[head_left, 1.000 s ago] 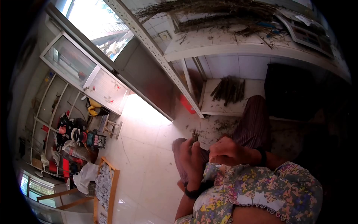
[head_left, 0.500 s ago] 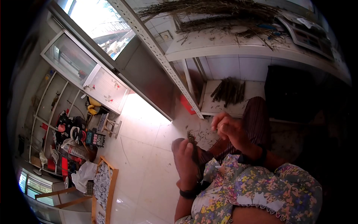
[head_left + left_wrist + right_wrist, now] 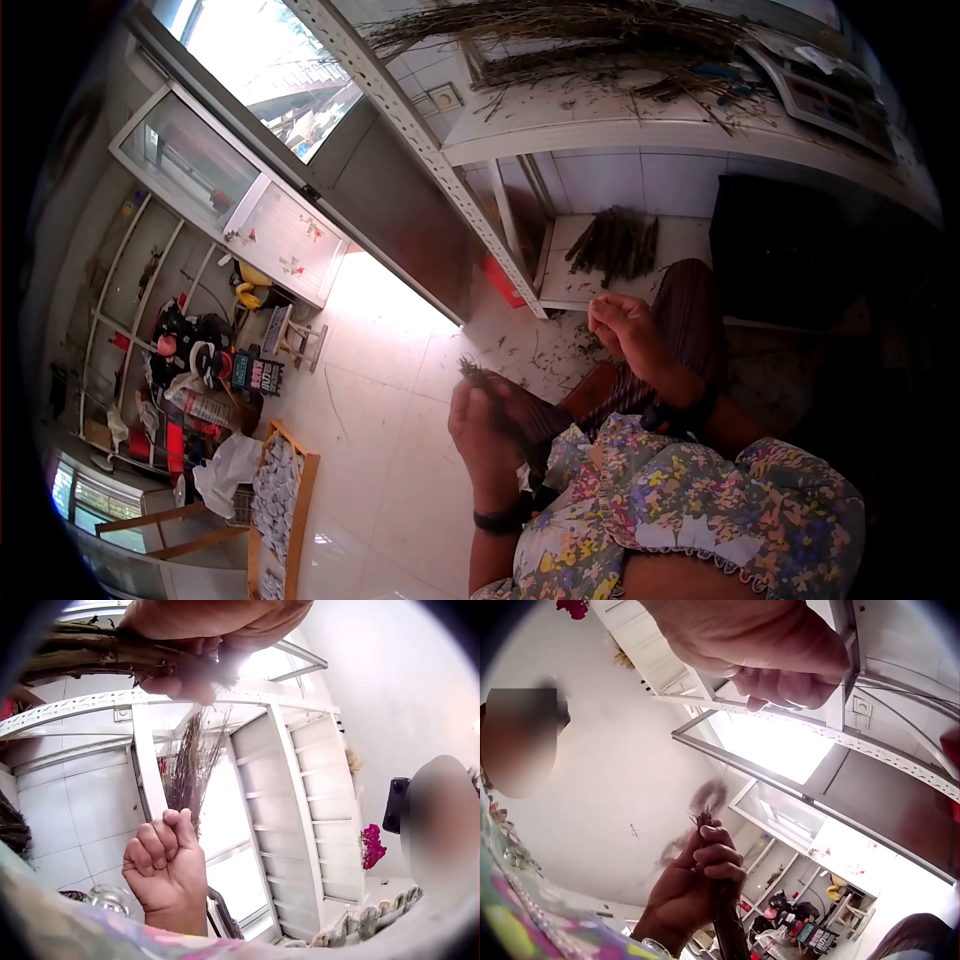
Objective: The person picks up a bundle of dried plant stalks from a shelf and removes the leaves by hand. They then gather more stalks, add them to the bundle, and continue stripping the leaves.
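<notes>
My left hand (image 3: 482, 440) grips a short bundle of dry brown stalks (image 3: 82, 652) above my knee. The bundle's ragged tips stick out past the thumb and fingers, and its thicker length runs back along the palm towards the wrist. In the right wrist view the same stalks hang below the curled fingers. Apart from it, on the other side of my lap, my right hand (image 3: 628, 330) is held up with its fingers curled in and the thumb against the index finger. I cannot tell whether something thin is pinched there.
A pile of cut stalk bundles (image 3: 612, 245) lies on the lower shelf, with long dry stalks (image 3: 600, 40) on the shelf above. Plant scraps (image 3: 560, 345) litter the floor before me. A black box (image 3: 780, 245) stands at right, a wooden frame (image 3: 308, 480) at left.
My hands were close together at the bundle and have parted. The left has moved left with the stalks, their tips tilting left; the right has gone up and away towards the shelf.
</notes>
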`<state>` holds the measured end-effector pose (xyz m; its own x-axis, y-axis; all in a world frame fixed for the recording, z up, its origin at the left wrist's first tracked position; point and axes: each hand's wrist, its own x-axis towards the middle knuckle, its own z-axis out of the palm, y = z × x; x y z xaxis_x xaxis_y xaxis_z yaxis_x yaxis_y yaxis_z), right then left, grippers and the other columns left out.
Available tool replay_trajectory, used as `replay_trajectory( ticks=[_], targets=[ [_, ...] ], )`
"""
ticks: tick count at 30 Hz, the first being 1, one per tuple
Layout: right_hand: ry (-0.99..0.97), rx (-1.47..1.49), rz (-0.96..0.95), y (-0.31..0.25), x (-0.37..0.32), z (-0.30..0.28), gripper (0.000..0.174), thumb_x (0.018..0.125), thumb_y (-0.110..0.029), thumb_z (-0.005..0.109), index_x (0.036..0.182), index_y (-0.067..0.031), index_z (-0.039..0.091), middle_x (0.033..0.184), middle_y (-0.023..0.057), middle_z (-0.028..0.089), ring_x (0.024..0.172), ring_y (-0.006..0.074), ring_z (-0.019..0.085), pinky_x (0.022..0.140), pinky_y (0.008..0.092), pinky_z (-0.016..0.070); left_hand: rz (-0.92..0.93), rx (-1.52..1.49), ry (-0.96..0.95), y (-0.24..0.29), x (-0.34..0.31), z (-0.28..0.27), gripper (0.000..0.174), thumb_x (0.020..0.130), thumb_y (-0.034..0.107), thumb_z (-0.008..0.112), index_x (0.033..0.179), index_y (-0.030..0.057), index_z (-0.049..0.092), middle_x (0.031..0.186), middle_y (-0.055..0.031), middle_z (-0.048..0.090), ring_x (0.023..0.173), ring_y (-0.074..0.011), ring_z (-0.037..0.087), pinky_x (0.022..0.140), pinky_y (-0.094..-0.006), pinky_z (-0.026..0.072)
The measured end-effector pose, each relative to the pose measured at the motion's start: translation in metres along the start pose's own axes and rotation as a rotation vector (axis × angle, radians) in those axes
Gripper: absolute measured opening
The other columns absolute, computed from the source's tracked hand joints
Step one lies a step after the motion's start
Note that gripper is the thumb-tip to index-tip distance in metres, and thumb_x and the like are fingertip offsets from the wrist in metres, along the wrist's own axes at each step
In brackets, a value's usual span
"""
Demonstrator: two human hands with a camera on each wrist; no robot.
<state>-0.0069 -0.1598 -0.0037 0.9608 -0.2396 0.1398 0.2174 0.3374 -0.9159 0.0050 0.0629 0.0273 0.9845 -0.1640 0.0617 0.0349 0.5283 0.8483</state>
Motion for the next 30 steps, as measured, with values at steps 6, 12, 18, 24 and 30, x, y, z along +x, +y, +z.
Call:
replay_trajectory(
  ticks=[6,12,18,24,30],
  targets=[
    [-0.288,-0.236,0.188,0.009,0.003,-0.006,0.02,0.094,-0.021,0.057,0.089,-0.0034,0.064,0.065,-0.003,0.053,0.053,0.0025,0.043,0.048,0.0213,0.0337,0.082,0.028,0.002,0.004,0.003,-0.002,0.022,0.098,0.017,0.048,0.111,0.0005,0.054,0.082,-0.0081,0.06,0.06,-0.0156,0.051,0.053,-0.0267,0.0435],
    [-1.014,-0.221,0.232,0.01,-0.012,0.004,0.025,0.085,-0.017,0.069,0.104,-0.0002,0.069,0.094,0.0049,0.069,0.072,0.0093,0.058,0.065,0.0243,0.0464,0.076,0.092,0.032,0.0,0.005,0.002,0.022,0.098,0.018,0.048,0.111,0.0016,0.054,0.083,-0.0079,0.06,0.06,-0.0152,0.052,0.053,-0.0264,0.0441],
    [-0.952,0.12,0.247,-0.016,-0.023,-0.001,0.038,0.087,-0.031,0.067,0.104,0.0023,0.068,0.072,0.0065,0.063,0.06,0.0101,0.051,0.055,0.0253,0.0397,-0.07,0.06,0.024,-0.007,0.006,-0.005,0.024,0.098,0.018,0.046,0.113,0.0004,0.053,0.084,-0.0067,0.059,0.065,-0.0134,0.054,0.056,-0.0248,0.0459],
    [-0.785,0.514,0.04,0.002,-0.011,-0.004,0.052,0.09,-0.044,0.062,0.111,0.0031,0.063,0.056,0.0001,0.046,0.047,0.0076,0.036,0.046,0.0259,0.0282,-0.087,0.11,-0.052,-0.008,0.006,-0.006,0.031,0.099,0.025,0.045,0.116,-0.0003,0.053,0.086,-0.0049,0.057,0.066,-0.0112,0.054,0.056,-0.0216,0.0446],
    [-0.737,0.673,0.001,0.007,-0.006,-0.006,0.061,0.094,-0.046,0.053,0.134,-0.0002,0.044,0.056,-0.0026,0.04,0.045,0.0071,0.031,0.046,0.0262,0.0259,-0.07,0.119,-0.091,-0.01,0.008,-0.01,0.035,0.099,0.024,0.043,0.12,-0.0023,0.049,0.088,-0.0086,0.06,0.068,-0.0164,0.053,0.062,-0.0271,0.0444]
  ],
)
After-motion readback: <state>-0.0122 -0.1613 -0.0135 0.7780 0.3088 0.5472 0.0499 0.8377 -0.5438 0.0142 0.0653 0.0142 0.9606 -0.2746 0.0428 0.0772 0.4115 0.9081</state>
